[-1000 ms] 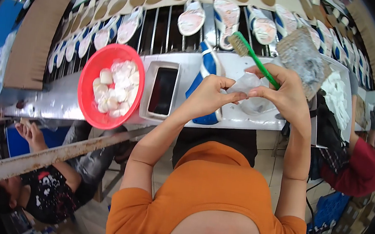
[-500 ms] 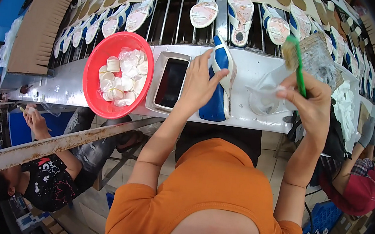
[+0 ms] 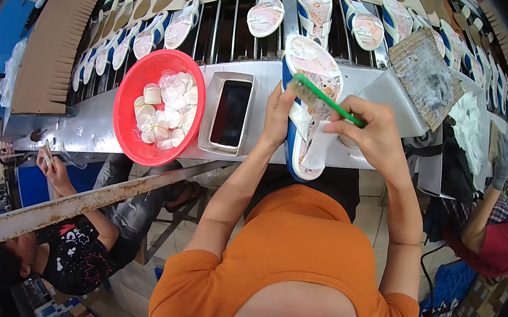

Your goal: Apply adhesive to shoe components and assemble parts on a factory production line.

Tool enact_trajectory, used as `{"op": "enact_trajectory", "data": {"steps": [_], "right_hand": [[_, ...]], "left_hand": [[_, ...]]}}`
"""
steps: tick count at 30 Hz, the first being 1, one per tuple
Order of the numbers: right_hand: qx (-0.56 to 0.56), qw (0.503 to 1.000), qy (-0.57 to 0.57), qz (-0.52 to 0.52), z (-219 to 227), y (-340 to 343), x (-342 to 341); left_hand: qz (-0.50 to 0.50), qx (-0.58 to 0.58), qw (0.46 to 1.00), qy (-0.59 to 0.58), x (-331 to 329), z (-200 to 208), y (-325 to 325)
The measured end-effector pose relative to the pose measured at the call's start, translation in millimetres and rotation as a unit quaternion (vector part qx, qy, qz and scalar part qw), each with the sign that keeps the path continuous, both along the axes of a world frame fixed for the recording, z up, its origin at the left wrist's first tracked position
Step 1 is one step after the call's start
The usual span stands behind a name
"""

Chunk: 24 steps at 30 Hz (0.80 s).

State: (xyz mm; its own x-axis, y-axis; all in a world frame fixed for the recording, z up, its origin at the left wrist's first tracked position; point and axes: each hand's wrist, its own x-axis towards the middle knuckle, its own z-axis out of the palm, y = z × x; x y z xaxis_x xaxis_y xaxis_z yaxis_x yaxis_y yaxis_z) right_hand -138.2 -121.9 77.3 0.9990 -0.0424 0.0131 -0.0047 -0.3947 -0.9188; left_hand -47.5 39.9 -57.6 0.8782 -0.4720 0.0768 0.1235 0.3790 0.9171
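Observation:
My left hand [image 3: 275, 122] is closed on the left side of a blue-and-white wedge sandal [image 3: 325, 69], propped up with its patterned insole facing me. My right hand [image 3: 371, 134] is closed on the handle of a green brush [image 3: 326, 98]. The brush's pale bristles are over the sandal's insole near the strap; whether they touch is hard to tell. A thin, whitish translucent piece [image 3: 316, 148] hangs below the right fingers over the heel end, apparently pinched by them.
A red basin [image 3: 119, 105] of round white pieces stands left, beside a white rectangular tray [image 3: 207, 115] with a dark glossy surface inside. Sandals [image 3: 265, 14] line a roller conveyor behind. A rough, stained board [image 3: 424, 68] lies right. Other people sit at both sides.
The sandal has turned from its blue side to its insole, and my left hand now grips it. My right hand moved left and down, bringing the brush and whitish piece over the sandal.

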Motion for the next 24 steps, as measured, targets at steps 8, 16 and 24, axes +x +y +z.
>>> {"op": "enact_trajectory", "data": {"steps": [8, 16, 24], "right_hand": [[-0.174, 0.975, -0.132, -0.027, -6, 7, 15], [-0.18, 0.949, -0.251, -0.06, 11, -8, -2], [-0.139, 0.96, -0.113, 0.216, 9, -10, -26]], "left_hand": [[-0.009, -0.043, 0.999, 0.019, -8, 18, 3], [-0.011, -0.069, 0.995, 0.075, 1, 14, 17], [0.083, -0.028, 0.995, 0.046, 19, 26, 27]]}}
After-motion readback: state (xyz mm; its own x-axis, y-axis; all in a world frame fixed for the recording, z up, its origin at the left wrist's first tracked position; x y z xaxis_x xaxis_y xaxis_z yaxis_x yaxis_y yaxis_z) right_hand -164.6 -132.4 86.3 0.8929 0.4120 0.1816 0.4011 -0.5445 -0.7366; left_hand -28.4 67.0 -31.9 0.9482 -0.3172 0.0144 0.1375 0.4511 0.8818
